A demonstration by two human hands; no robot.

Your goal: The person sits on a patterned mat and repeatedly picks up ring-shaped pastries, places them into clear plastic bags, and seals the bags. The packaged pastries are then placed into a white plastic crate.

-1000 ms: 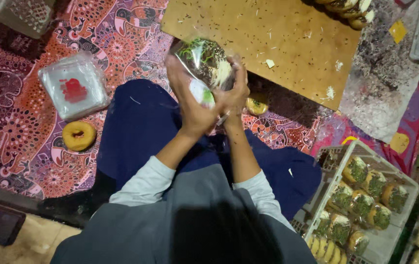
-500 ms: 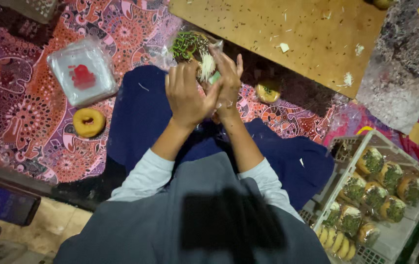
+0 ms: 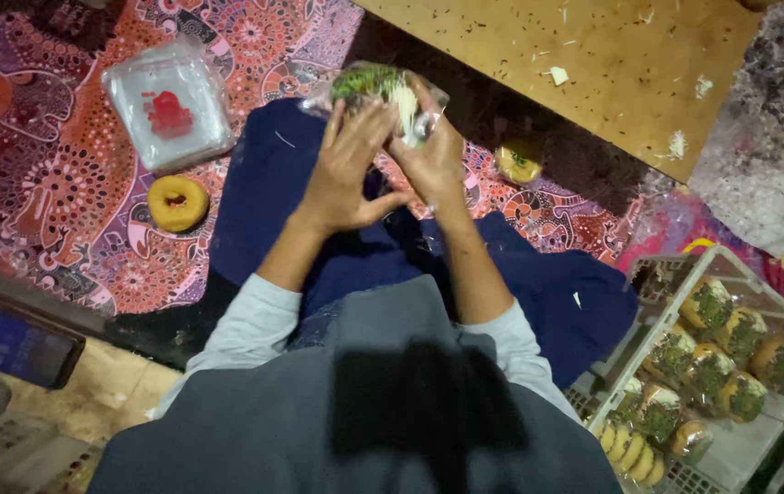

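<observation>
Hands: left hand [image 3: 346, 174] and right hand [image 3: 433, 160] clamped together on wrapped doughnut [image 3: 378, 87].
Risk: topping may smear if squeezed; wrap could slip above the blue cloth [image 3: 264, 183].

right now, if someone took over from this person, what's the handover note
Left hand: closed around the near side of a clear plastic bag holding a green-topped pastry.
Right hand: pinching the same bag from the other side; both hands hold it up over the lap.
Around: a plain ring doughnut and a stack of clear bags lie on the patterned mat to the left; a wooden board is ahead; a white crate at the right holds rows of bagged pastries.
Done: pastry is inside the bag.
Left: the bag does not look closed yet, and it is not in the crate.
</observation>
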